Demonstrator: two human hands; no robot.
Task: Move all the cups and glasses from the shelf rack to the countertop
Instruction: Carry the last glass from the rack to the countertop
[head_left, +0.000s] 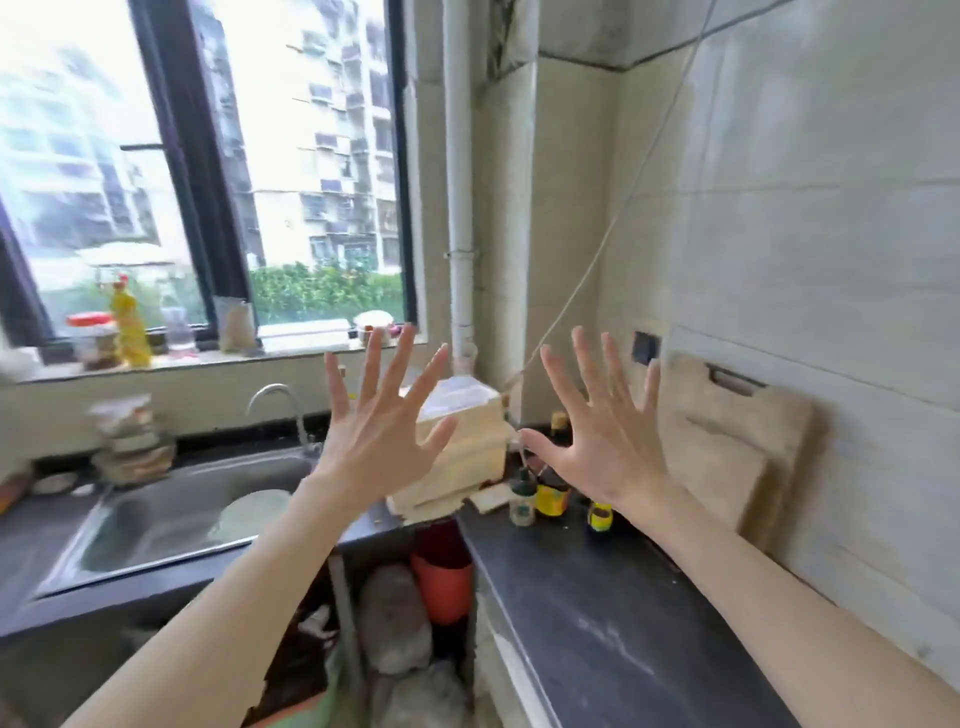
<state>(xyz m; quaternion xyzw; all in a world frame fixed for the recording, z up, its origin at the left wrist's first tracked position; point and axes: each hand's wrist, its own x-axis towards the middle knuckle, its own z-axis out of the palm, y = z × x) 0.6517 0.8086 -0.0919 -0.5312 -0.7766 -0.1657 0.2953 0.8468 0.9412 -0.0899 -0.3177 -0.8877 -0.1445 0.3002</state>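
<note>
Both of my hands are raised in front of me with fingers spread wide, holding nothing. My left hand hovers over the right end of the steel sink. My right hand is up above the dark countertop near the corner. No shelf rack, cup or glass shows clearly in this view. The picture is blurred by motion.
A cream box sits in the corner behind my hands, with small sauce bottles beside it. A wooden cutting board leans on the tiled wall. Stacked dishes stand left of the faucet. Bottles and jars line the window sill. An orange bucket sits under the counter.
</note>
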